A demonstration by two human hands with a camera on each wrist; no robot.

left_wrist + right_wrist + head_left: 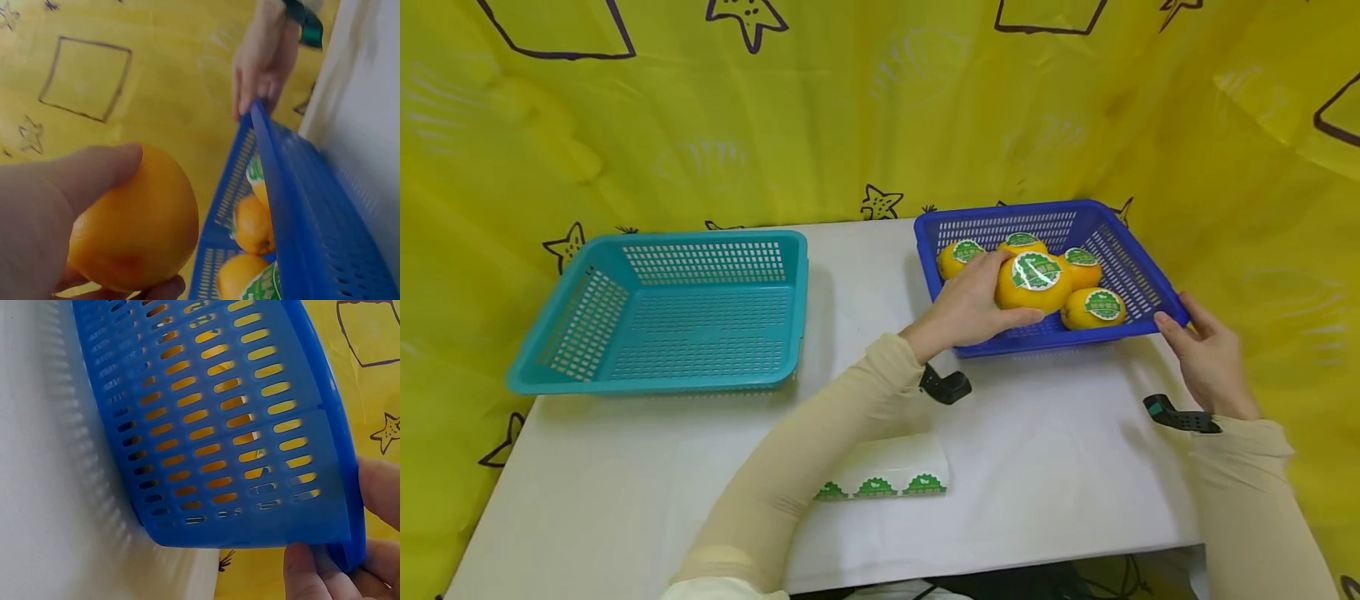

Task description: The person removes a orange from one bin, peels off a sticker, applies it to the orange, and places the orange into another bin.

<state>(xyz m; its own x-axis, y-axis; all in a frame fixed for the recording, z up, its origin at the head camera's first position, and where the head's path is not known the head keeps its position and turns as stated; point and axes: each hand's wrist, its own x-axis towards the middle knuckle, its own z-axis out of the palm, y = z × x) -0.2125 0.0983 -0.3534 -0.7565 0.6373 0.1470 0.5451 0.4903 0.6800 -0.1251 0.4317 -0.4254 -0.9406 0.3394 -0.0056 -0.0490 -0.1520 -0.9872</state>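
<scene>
My left hand [972, 302] grips a large orange fruit [1033, 282] with a green-and-white sticker, held just above the blue basket [1138, 275]. In the left wrist view the fruit [134, 228] sits between thumb and fingers. Several more stickered oranges [1092, 308] lie inside the blue basket. My right hand [1197, 337] pinches the basket's near right corner [340, 534], thumb and fingers on the rim. An empty teal basket [580, 333] stands on the left of the white table [1037, 467].
A strip of green-and-white stickers [887, 477] lies on the table near its front edge, under my left forearm. Yellow patterned cloth [775, 108] hangs behind and on both sides of the table.
</scene>
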